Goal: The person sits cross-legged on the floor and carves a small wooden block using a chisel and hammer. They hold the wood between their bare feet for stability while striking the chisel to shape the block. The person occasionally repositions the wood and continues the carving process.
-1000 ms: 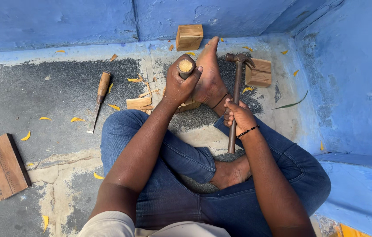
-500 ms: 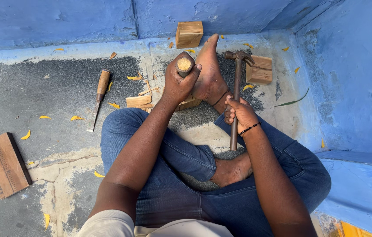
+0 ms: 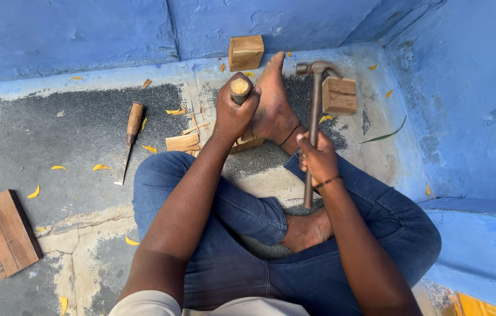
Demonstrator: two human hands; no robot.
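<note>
Left hand: my left hand [image 3: 233, 114] is wrapped tight around the wooden handle of a chisel [image 3: 239, 88], whose round butt end sticks up out of my fist.
Right hand: my right hand [image 3: 317, 157] is clamped around the shaft of a hammer [image 3: 316, 111], gripping it about the middle, with the head raised and pointing away from me.
Hands together or apart: apart, with my foot [image 3: 274, 108] between them.
Work piece: a flat piece of wood [image 3: 246, 141] lies on the floor under my foot, just below my left fist; I cannot see the chisel's blade.
Hammer head: it hangs near a small wooden block [image 3: 340, 95] by the right wall, just beside it in view.
Second chisel: a spare chisel [image 3: 131, 137] lies on the dark floor to my left, well apart from both hands.
Other wood: another wooden block [image 3: 245, 52] sits against the back wall, a short offcut [image 3: 182, 142] lies near my left knee, and a ruled wooden board [image 3: 7, 232] rests far left.
Floor: grey concrete floor [image 3: 66, 134] scattered with yellow shavings [image 3: 101, 167].
Legs: I sit cross-legged in blue jeans [image 3: 242, 257].
</note>
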